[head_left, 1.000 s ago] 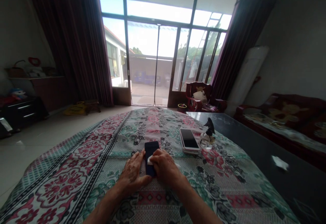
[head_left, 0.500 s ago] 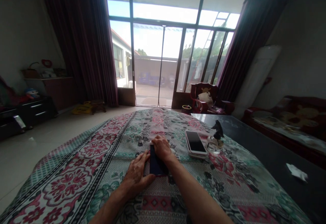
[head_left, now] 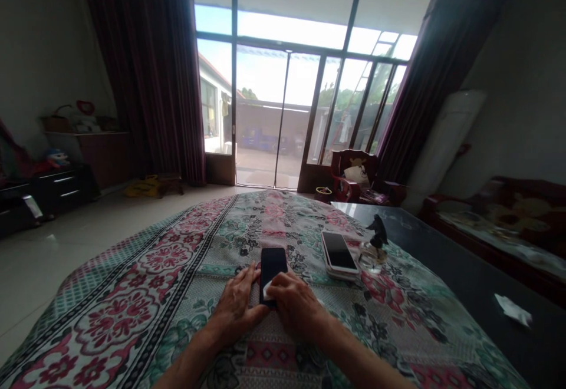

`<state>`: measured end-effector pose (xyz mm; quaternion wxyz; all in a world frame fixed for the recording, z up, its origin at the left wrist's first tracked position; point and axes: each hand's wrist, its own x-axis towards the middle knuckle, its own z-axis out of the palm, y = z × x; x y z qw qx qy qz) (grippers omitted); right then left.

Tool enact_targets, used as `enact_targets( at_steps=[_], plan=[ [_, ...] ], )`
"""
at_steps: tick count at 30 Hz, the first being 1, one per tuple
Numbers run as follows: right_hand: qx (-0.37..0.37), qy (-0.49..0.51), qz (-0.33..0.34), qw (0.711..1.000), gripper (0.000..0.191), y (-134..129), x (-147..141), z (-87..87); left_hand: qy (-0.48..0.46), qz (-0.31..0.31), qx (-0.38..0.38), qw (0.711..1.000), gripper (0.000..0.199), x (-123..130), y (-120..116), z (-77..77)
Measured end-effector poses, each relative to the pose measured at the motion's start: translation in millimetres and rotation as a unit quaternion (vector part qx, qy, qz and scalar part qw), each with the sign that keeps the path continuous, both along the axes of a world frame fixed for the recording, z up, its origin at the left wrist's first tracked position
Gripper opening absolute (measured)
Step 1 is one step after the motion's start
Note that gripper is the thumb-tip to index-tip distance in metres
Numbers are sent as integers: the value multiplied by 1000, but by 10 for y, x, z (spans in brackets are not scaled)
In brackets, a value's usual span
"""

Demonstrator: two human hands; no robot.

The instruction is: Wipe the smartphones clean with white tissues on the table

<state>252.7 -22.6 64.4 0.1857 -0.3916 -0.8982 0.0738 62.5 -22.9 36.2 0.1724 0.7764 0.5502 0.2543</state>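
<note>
A dark phone [head_left: 273, 262] lies on the flowered tablecloth [head_left: 239, 324], its upper part uncovered. Along its left edge rests my left hand [head_left: 236, 297], with the thumb at the phone's bottom corner and the fingers stretched forward. My right hand [head_left: 294, 297] is closed over the lower part of the phone, pressing a small white wipe [head_left: 267, 290] against the screen. To the right, a white-framed phone [head_left: 338, 252] lies on top of another white object, beside a clear glass spray bottle [head_left: 372, 256] with a black trigger head.
A dark table [head_left: 446, 259] on the right bears a crumpled white tissue [head_left: 513, 309]. Beyond stand a red wooden chair [head_left: 342, 185] and a glass door between dark curtains. A dark cabinet [head_left: 66, 191] is at the far left.
My right hand has moved from the phone's top edge down to its lower part with the white wipe, uncovering the upper screen. My left hand stays beside the phone.
</note>
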Motion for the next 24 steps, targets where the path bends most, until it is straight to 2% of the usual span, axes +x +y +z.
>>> enact_targets(
  at_steps=[2,5,11,16,20,24],
  plan=[
    [-1,4,9,1000,21,-57,37,2,-4,1,9,1000,67,-4,5,-22],
    [7,9,-3,1000,24,40,51,12,-4,-1,9,1000,66,-8,10,-27],
    [25,-31,-92,995,26,612,-88,77,4,2,1,1000,68,-1,11,-4],
    [32,-24,-145,989,28,947,-281,23,-23,6,8,1000,73,-5,20,-17],
    [33,-20,-155,987,29,940,-324,-23,-42,5,19,999,71,-12,40,-48],
    [28,-22,-119,992,25,691,-243,-7,-51,3,19,999,72,-13,46,-61]
  ],
)
